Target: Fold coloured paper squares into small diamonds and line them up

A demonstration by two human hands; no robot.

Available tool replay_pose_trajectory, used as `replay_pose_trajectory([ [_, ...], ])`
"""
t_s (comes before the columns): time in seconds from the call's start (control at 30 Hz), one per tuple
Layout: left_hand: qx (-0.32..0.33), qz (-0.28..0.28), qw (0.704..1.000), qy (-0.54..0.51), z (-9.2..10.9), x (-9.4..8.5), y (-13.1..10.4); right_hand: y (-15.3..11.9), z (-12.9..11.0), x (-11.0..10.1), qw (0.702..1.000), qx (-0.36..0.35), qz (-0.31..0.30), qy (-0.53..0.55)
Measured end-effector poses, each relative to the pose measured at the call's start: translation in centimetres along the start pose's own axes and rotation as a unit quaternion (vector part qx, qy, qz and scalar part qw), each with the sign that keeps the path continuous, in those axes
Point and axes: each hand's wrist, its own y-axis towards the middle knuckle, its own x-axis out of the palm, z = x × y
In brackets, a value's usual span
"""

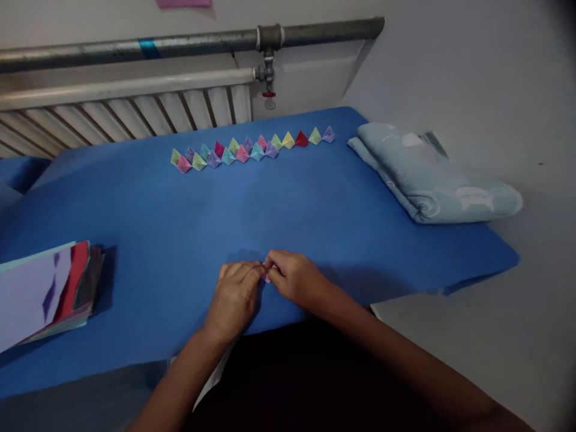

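Note:
Near the front edge of the blue cloth surface, my left hand (pixel 237 294) and my right hand (pixel 291 276) meet at a small pink piece of paper (pixel 267 276). Both hands pinch it between thumb and fingers, and only a little of the paper shows between the fingertips. Its folds are too hidden to make out. Farther back, small folded paper pieces (pixel 243 155) in pink, green, blue, purple, yellow and red stand in two rows, apart from my hands.
A stack of coloured paper sheets (pixel 31 294) lies at the left. On the right rests a folded pale green blanket (pixel 450 180). Behind the blue surface (pixel 180 210) are a white radiator (pixel 148 114), a metal pipe (pixel 202 43) and a valve with a red handle (pixel 269 94).

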Motion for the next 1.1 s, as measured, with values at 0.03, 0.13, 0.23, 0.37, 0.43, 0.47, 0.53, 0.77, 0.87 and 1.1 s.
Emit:
replay_pose_trajectory([
  [0.03,0.003,-0.004,1.0,0.007,0.0,0.0,0.0,-0.1,-0.1,-0.2,0.999,-0.004,-0.005,-0.034],
  [0.13,0.012,-0.009,1.0,0.014,0.1,-0.2,0.2,-0.6,-0.1,-0.8,0.995,-0.006,-0.015,-0.102],
  [0.23,0.021,-0.02,0.999,0.016,0.1,-0.5,0.3,-1.3,0.4,-0.7,0.994,-0.034,-0.017,-0.103],
  [0.37,0.03,-0.033,0.999,0.011,-0.1,-0.8,0.4,-2.1,1.2,-0.1,0.992,-0.086,0.005,-0.09],
  [0.43,0.029,-0.034,0.999,0.011,-0.2,-0.9,0.5,-2.2,1.6,0.2,0.991,-0.091,0.016,-0.095],
  [0.47,0.028,-0.034,0.999,0.012,-0.2,-1.0,0.6,-2.2,1.7,0.3,0.991,-0.093,0.02,-0.098],
  [0.53,0.029,-0.037,0.999,0.015,-0.2,-1.0,0.7,-2.2,1.9,0.4,0.989,-0.098,0.029,-0.107],
  [0.77,0.036,-0.031,0.998,0.031,-0.3,-0.7,0.7,-2.3,2.0,0.5,0.98,-0.111,0.041,-0.16],
  [0.87,0.041,-0.018,0.999,0.03,-0.5,-0.4,0.7,-2.3,2.0,0.3,0.976,-0.112,0.04,-0.182],
  [1.1,0.035,-0.014,0.999,0.017,-0.6,-0.2,0.9,-2.3,2.2,0.2,0.977,-0.113,0.039,-0.177],
])
